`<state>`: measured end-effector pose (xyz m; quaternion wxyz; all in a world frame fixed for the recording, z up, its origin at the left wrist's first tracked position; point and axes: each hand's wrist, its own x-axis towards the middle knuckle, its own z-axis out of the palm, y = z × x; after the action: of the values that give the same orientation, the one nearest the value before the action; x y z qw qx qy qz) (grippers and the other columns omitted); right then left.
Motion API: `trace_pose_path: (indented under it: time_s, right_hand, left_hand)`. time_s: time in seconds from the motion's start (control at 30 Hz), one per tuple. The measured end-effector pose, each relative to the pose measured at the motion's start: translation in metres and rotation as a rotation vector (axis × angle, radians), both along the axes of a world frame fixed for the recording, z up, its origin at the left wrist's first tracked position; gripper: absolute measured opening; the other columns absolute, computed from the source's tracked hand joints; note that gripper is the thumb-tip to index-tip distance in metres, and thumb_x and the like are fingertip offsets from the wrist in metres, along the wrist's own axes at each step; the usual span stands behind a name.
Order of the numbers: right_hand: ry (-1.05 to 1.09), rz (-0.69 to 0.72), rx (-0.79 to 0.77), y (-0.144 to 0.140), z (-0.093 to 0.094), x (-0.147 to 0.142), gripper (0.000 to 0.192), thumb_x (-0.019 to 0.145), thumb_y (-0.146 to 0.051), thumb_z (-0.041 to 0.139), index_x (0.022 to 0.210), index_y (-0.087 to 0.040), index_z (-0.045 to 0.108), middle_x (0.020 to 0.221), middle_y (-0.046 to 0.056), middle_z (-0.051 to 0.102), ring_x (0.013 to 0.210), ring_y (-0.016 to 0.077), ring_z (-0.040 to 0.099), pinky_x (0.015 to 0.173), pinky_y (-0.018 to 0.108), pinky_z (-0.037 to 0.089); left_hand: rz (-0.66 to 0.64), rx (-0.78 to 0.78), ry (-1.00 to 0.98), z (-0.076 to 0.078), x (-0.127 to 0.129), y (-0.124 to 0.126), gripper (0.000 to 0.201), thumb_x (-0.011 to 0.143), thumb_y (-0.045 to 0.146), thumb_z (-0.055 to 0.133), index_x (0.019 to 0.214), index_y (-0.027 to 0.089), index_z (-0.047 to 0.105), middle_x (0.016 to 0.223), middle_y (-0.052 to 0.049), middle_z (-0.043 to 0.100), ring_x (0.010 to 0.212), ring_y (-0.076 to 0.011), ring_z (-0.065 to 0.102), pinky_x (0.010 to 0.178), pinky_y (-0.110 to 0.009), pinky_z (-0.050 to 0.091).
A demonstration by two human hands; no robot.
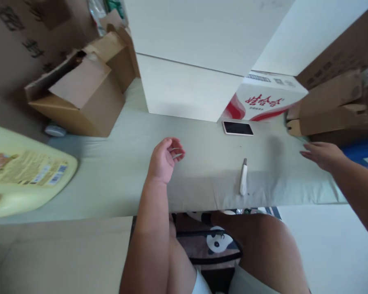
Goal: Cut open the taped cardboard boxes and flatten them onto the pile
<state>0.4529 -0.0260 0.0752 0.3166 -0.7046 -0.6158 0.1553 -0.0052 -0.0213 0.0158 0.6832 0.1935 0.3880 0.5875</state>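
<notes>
My left hand (167,159) is above the middle of a pale green cloth-covered surface (199,163), its fingers loosely curled with gaps between them and nothing visible held. On the right, my right hand (322,155) reaches out with fingers extended, close to an opened cardboard box (331,118); whether it touches the box I cannot tell. Between the hands lies a slim white-handled tool (243,177) with a dark metal tip, which looks like a small knife. Farther back, a phone (237,128) with a dark screen lies flat.
A white cabinet-like block (190,87) stands at the back centre, beside a white carton with red lettering (263,98). Left are an open brown box (95,98) and a large pale yellow jug (27,175). A blue item (363,153) sits far right. Panda-print fabric (214,241) shows below.
</notes>
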Motion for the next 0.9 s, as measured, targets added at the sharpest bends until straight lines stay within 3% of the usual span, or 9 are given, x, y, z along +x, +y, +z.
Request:
trace_pose_path:
  time_s: [0.13, 0.23, 0.3, 0.4, 0.5, 0.57, 0.67, 0.83, 0.9]
  right_hand:
    - [0.033, 0.115, -0.036, 0.066, -0.023, -0.109, 0.035, 0.081, -0.062, 0.064, 0.074, -0.028, 0.06, 0.067, 0.006, 0.064, 0.058, 0.0233, 0.063, 0.059, 0.046, 0.053]
    - [-0.001, 0.433, -0.045, 0.079, -0.025, -0.248, 0.025, 0.088, -0.04, 0.063, 0.103, -0.021, 0.069, 0.082, 0.008, 0.073, 0.075, 0.0226, 0.072, 0.076, 0.042, 0.058]
    - [-0.114, 0.732, 0.013, 0.077, -0.013, -0.348, 0.04, 0.089, -0.029, 0.061, 0.128, -0.02, 0.064, 0.084, 0.005, 0.074, 0.076, 0.0214, 0.073, 0.079, 0.039, 0.058]
    - [-0.34, 0.939, 0.109, 0.079, 0.01, -0.473, 0.066, 0.094, -0.026, 0.059, 0.157, -0.022, 0.041, 0.091, 0.001, 0.077, 0.088, 0.0243, 0.076, 0.084, 0.039, 0.059]
    - [-0.604, 0.92, 0.152, 0.091, 0.021, -0.54, 0.049, 0.099, -0.028, 0.06, 0.146, -0.019, 0.052, 0.115, 0.006, 0.076, 0.11, 0.0293, 0.074, 0.093, 0.043, 0.056]
    - [-0.727, 0.855, 0.173, 0.1, 0.021, -0.552, 0.033, 0.099, -0.027, 0.062, 0.13, -0.013, 0.063, 0.119, 0.01, 0.075, 0.118, 0.0313, 0.072, 0.095, 0.044, 0.054]
    - [-0.757, 0.745, 0.174, 0.108, 0.02, -0.531, 0.024, 0.1, -0.03, 0.058, 0.11, -0.012, 0.07, 0.112, 0.016, 0.076, 0.112, 0.0348, 0.073, 0.087, 0.044, 0.056]
    - [-0.67, 0.659, 0.224, 0.081, 0.016, -0.43, 0.026, 0.1, -0.035, 0.05, 0.099, -0.018, 0.07, 0.096, 0.014, 0.076, 0.088, 0.032, 0.074, 0.074, 0.043, 0.053]
    - [-0.523, 0.696, 0.365, 0.052, 0.007, -0.378, 0.019, 0.098, -0.033, 0.054, 0.096, -0.021, 0.069, 0.085, 0.009, 0.074, 0.077, 0.0254, 0.071, 0.068, 0.037, 0.052]
  left_hand:
    - [0.43, 0.132, 0.142, -0.003, -0.022, -0.003, 0.017, 0.076, 0.035, 0.062, 0.069, 0.02, 0.062, 0.063, 0.001, 0.053, 0.059, -0.012, 0.051, 0.06, -0.025, 0.043]
    - [0.892, 0.199, 0.291, -0.005, -0.046, -0.007, 0.024, 0.082, 0.031, 0.051, 0.06, 0.021, 0.051, 0.057, 0.003, 0.042, 0.055, -0.0112, 0.042, 0.058, -0.025, 0.035]
    - [1.076, 0.225, 0.376, -0.006, -0.058, -0.011, 0.029, 0.085, 0.028, 0.045, 0.057, 0.022, 0.047, 0.055, 0.003, 0.037, 0.055, -0.0119, 0.04, 0.058, -0.026, 0.033]
    - [1.121, 0.264, 0.475, -0.005, -0.067, -0.018, 0.032, 0.087, 0.026, 0.041, 0.055, 0.022, 0.046, 0.054, 0.002, 0.037, 0.055, -0.0125, 0.038, 0.057, -0.028, 0.03]
    - [1.081, 0.268, 0.546, -0.006, -0.069, -0.02, 0.034, 0.087, 0.022, 0.04, 0.054, 0.022, 0.046, 0.053, 0.002, 0.04, 0.054, -0.013, 0.038, 0.056, -0.03, 0.028]
    - [1.078, 0.257, 0.573, -0.007, -0.069, -0.019, 0.034, 0.087, 0.019, 0.039, 0.054, 0.022, 0.046, 0.053, 0.001, 0.041, 0.055, -0.0133, 0.039, 0.057, -0.03, 0.028]
    - [1.119, 0.26, 0.605, -0.006, -0.069, -0.017, 0.034, 0.089, 0.02, 0.038, 0.056, 0.022, 0.046, 0.054, 0.001, 0.04, 0.056, -0.0144, 0.04, 0.058, -0.032, 0.03]
    - [1.465, 0.305, 0.755, -0.002, -0.076, -0.019, 0.012, 0.085, 0.021, 0.045, 0.075, 0.022, 0.05, 0.075, 0.0, 0.047, 0.077, -0.0173, 0.05, 0.077, -0.034, 0.04]
    - [1.411, 0.317, 0.821, -0.005, -0.079, -0.019, 0.01, 0.088, 0.023, 0.047, 0.09, 0.022, 0.057, 0.091, -0.003, 0.057, 0.094, -0.0188, 0.057, 0.088, -0.036, 0.044]
